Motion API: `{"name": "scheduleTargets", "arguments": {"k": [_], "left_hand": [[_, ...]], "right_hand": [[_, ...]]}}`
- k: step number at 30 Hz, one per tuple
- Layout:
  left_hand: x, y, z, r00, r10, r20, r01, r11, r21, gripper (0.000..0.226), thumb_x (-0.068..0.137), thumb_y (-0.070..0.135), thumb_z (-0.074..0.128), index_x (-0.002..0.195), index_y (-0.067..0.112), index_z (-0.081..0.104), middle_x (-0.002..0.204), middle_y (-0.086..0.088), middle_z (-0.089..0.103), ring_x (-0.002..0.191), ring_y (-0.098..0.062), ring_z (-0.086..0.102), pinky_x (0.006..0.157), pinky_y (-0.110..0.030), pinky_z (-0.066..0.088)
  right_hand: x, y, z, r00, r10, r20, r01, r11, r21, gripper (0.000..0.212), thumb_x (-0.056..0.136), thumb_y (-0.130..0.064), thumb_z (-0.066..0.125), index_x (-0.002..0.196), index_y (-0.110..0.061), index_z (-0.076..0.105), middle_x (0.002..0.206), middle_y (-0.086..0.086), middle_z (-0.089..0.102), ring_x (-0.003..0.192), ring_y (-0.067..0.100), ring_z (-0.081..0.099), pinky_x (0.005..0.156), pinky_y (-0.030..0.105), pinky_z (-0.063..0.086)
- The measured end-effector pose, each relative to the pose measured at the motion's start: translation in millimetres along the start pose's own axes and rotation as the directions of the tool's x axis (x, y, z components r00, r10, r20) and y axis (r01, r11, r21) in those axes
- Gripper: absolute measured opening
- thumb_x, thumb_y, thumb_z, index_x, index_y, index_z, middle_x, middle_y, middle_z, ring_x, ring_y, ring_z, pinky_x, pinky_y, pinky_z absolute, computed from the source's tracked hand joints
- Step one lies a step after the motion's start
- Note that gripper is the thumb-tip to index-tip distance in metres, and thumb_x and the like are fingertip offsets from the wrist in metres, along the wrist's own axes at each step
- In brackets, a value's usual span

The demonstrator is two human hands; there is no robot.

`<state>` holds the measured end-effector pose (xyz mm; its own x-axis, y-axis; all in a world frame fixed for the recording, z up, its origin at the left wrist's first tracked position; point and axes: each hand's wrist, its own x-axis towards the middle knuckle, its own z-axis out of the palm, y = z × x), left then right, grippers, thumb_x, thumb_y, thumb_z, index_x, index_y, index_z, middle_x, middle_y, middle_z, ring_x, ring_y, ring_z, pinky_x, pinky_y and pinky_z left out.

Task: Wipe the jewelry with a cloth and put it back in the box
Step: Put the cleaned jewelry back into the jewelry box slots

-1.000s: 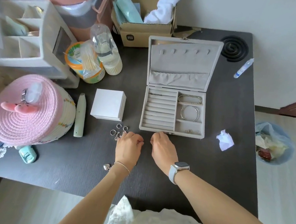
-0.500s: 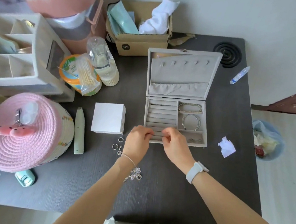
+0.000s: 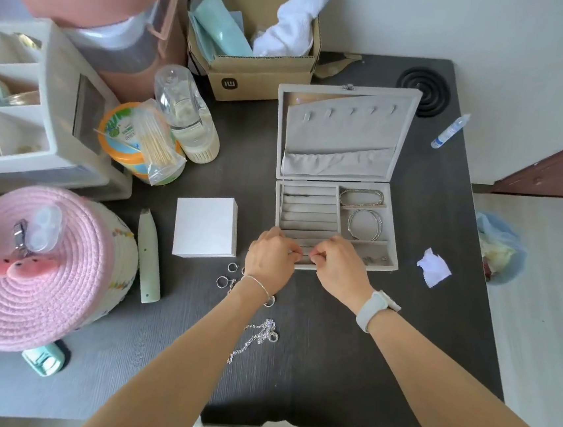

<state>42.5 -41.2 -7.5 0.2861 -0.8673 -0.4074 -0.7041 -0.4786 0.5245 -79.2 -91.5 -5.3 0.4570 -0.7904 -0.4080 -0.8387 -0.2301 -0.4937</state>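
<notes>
The grey jewelry box [image 3: 398,224] lies open mid-table, its lid [image 3: 343,133] tilted back. Two bangles [image 3: 364,224] and small earrings [image 3: 376,258] sit in its right compartments. My left hand [image 3: 270,258] and right hand [image 3: 338,267] meet over the box's front ring rolls. Their fingertips pinch a tiny piece of jewelry between them, too small to identify. Loose rings [image 3: 227,277] lie on the table left of my left wrist. A silver chain necklace [image 3: 257,338] lies below my left forearm. The white cloth [image 3: 433,267] lies crumpled right of the box.
A small white box [image 3: 206,226] stands left of the jewelry box. A green tool [image 3: 149,255], a pink woven basket [image 3: 34,268], a swab jar [image 3: 135,144], a bottle [image 3: 186,118] and a cardboard box [image 3: 263,70] crowd the left and back. A dropper bottle [image 3: 449,131] lies at the right edge.
Both hands rose from the table beside the loose rings to the front of the jewelry box, still pinching the small piece. The necklace has come into view under my left forearm.
</notes>
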Motion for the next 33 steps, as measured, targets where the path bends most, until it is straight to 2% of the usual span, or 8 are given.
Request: {"name": "scheduleTargets", "arguments": {"k": [6,12,15,19,22,24,26,33], "left_hand": [[4,-1,3,0.998,-0.007,-0.067,0.009,0.999,0.033,0.016,0.086,0.018,0.055,0.099,0.014,0.064,0.106,-0.008,0.059,0.102,-0.028,0.053,0.085,-0.036,0.036],[2,-2,6,0.992,0.015,-0.129,-0.020,0.999,-0.041,0.014,0.082,0.014,0.059,0.096,0.011,0.058,0.097,-0.007,0.062,0.092,-0.029,0.056,0.082,-0.036,0.039],[-13,-10,1,0.965,0.064,-0.255,-0.117,0.974,-0.196,0.012,0.082,0.011,0.060,0.093,0.010,0.061,0.086,-0.005,0.060,0.078,-0.025,0.058,0.075,-0.034,0.046],[-51,-44,-8,0.933,0.046,-0.356,-0.140,0.959,-0.244,0.008,0.082,0.008,0.062,0.089,0.011,0.063,0.080,0.007,0.057,0.066,-0.009,0.051,0.063,-0.005,0.037],[-72,-76,-8,0.911,-0.058,-0.408,-0.049,0.968,-0.247,0.007,0.080,0.005,0.064,0.085,0.010,0.065,0.077,0.003,0.061,0.062,-0.011,0.053,0.061,-0.008,0.039],[-75,-90,-5,0.909,-0.138,-0.392,0.037,0.966,-0.256,0.009,0.081,0.005,0.063,0.089,0.008,0.066,0.081,-0.003,0.063,0.064,-0.014,0.053,0.062,-0.022,0.045],[-72,-98,-4,0.913,-0.207,-0.352,0.116,0.958,-0.263,0.014,0.084,0.008,0.061,0.096,0.008,0.067,0.087,-0.006,0.062,0.067,-0.015,0.053,0.064,-0.026,0.045],[-58,-96,-1,0.899,-0.264,-0.349,0.177,0.949,-0.262,0.019,0.084,0.019,0.063,0.101,0.011,0.068,0.090,-0.005,0.061,0.070,-0.018,0.053,0.065,-0.026,0.042]], "right_hand": [[9,-7,-1,0.998,0.061,0.016,-0.060,0.996,-0.065,0.020,0.087,-0.013,0.048,0.092,-0.012,0.068,0.107,0.008,0.064,0.105,0.029,0.055,0.077,0.035,0.045],[9,-9,6,0.993,0.096,-0.062,-0.101,0.990,-0.095,0.020,0.089,-0.021,0.052,0.104,-0.010,0.057,0.108,0.007,0.061,0.103,0.026,0.055,0.073,0.033,0.041],[0,-6,11,0.983,0.004,-0.185,-0.008,1.000,-0.017,0.017,0.088,-0.018,0.052,0.103,-0.010,0.056,0.102,0.006,0.060,0.097,0.025,0.056,0.071,0.031,0.040],[-30,-14,32,0.897,-0.227,-0.379,0.260,0.965,0.040,0.013,0.085,-0.020,0.046,0.091,-0.014,0.056,0.082,0.004,0.062,0.075,0.017,0.056,0.061,0.027,0.042],[-44,-30,54,0.926,-0.297,-0.233,0.312,0.949,0.033,0.023,0.089,-0.026,0.040,0.099,-0.017,0.059,0.089,0.001,0.066,0.077,0.010,0.056,0.064,0.028,0.045],[-42,-39,64,0.958,-0.265,-0.114,0.269,0.963,0.026,0.028,0.094,-0.024,0.041,0.114,-0.015,0.057,0.106,0.001,0.066,0.094,0.018,0.061,0.075,0.032,0.047],[-34,-49,71,0.973,-0.227,-0.041,0.226,0.974,-0.019,0.033,0.096,-0.026,0.038,0.126,-0.017,0.049,0.115,0.002,0.063,0.102,0.022,0.060,0.080,0.036,0.047],[-12,-69,82,0.983,-0.181,0.003,0.180,0.971,-0.156,0.034,0.098,-0.026,0.034,0.128,-0.016,0.044,0.110,0.009,0.062,0.091,0.033,0.062,0.064,0.033,0.040]]}}
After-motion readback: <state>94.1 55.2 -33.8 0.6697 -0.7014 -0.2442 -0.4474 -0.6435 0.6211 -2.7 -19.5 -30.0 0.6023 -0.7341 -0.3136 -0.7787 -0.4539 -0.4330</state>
